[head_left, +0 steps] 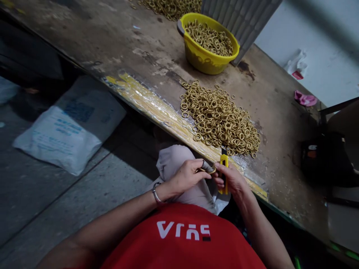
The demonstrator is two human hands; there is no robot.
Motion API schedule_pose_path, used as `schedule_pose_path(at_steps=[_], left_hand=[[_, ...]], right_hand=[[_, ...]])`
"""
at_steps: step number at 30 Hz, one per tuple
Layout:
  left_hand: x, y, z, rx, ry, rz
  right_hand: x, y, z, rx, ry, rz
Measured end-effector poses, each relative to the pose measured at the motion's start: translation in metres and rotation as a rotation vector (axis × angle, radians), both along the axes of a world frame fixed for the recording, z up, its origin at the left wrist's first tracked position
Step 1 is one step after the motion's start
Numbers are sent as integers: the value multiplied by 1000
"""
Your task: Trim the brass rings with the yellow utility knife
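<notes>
My left hand (189, 175), with a bracelet at its wrist and a grey wrap on one finger, is closed on brass rings (209, 171) in front of my lap. Touching the rings from the other side are the fingertips of my right hand (231, 177). That hand also holds a yellow utility knife (224, 164), its dark blade end pointing toward the table. Just beyond the hands, a heap of brass rings (221, 117) lies near the table's edge. How many rings are between my fingers is hard to tell.
A yellow basin (207, 63) full of rings stands behind the heap, beside a grey ridged panel (238, 22). More rings (174, 7) lie at the top. A white sack (67, 130) rests on the floor at left. A pink item (305, 99) and black bag (328, 158) are at right.
</notes>
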State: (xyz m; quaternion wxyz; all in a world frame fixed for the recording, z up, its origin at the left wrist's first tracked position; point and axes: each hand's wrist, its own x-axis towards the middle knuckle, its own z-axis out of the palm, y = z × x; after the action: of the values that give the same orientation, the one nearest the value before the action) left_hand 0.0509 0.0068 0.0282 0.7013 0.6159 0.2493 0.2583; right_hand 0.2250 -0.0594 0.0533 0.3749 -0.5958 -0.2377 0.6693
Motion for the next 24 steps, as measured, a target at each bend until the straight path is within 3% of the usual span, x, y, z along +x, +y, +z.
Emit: schedule_pose_path(at_steps=[4,6,8,13,18,21,24], left_hand=[[1,-1,-2,-343,98,-35],[2,-3,-3,-419,120,-11],[3,-5,-4,-422,104,5],[5,-8,-2,-360,26,-15],[4,-1,7,-97,-10,16],[-3,3,20,-44,-20,24],[-16,3,34,-94,-63,-98]], right_hand=[[-8,-16,9,330,-724,73],[-10,-26,11,480,-1071,176],[-12,-33,10,527,-1279,289],[-13,-37,6,434,-1511,429],[-15,-29,7,403,-1589,500],[-8,-21,3,338,-1660,496],[7,-10,-1,150,-1738,401]])
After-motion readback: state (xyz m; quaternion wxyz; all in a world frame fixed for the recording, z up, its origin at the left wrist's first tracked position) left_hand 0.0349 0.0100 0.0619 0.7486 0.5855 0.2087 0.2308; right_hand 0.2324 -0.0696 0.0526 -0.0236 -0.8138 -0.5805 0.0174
